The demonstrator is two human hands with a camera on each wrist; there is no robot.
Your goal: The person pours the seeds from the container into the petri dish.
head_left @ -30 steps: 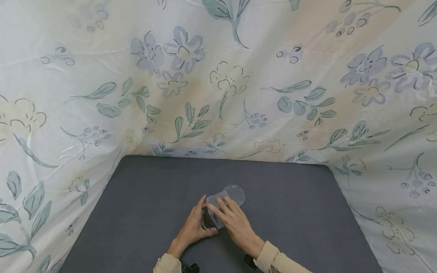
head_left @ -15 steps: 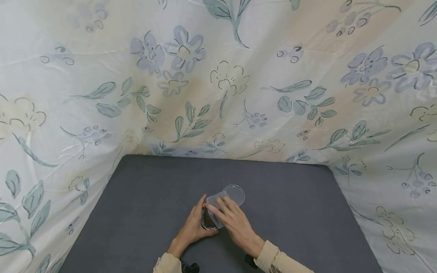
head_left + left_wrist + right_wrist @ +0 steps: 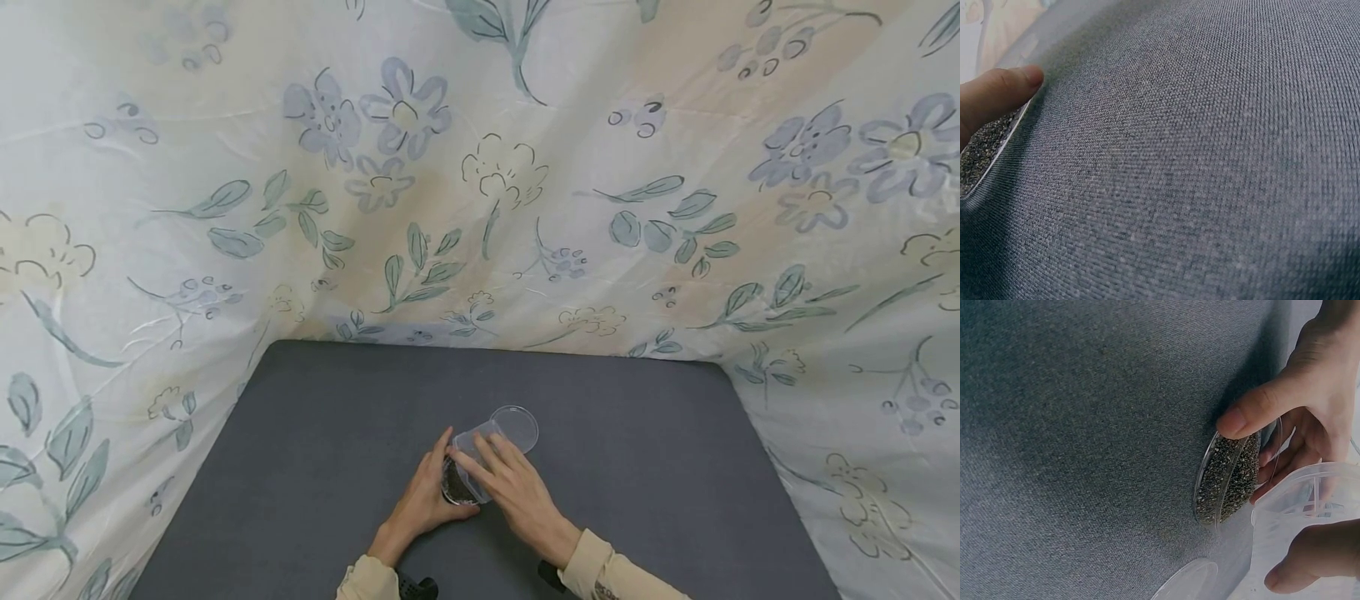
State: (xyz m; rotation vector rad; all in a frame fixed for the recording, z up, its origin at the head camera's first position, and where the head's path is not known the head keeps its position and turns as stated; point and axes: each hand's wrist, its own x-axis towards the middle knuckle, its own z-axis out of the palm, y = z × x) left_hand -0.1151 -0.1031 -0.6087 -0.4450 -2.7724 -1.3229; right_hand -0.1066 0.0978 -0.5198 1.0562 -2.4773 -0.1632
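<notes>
Backing grey table (image 3: 337,433), floral cloth (image 3: 570,208) (creased), left hand (image 3: 423,496) gripping dish (image 3: 1221,487), right hand (image 3: 521,492) holding container (image 3: 1275,519)

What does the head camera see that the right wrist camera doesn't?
Only the head view shows the cream fabric sleeves and blue-grey printed flowers. Only the right wrist view shows separate pale and dark grains. Both show the left hand, right hand, round clear plastic dish, boxy clear plastic container, round clear plastic disc and grey cloth tabletop.

Dk gry woven tabletop (image 3: 637,458) seen; rnd clr lid (image 3: 523,427) laid flat; clr tub (image 3: 1208,464) w/ dk granules (image 3: 1241,481) held at surface, contact n/clear.
</notes>
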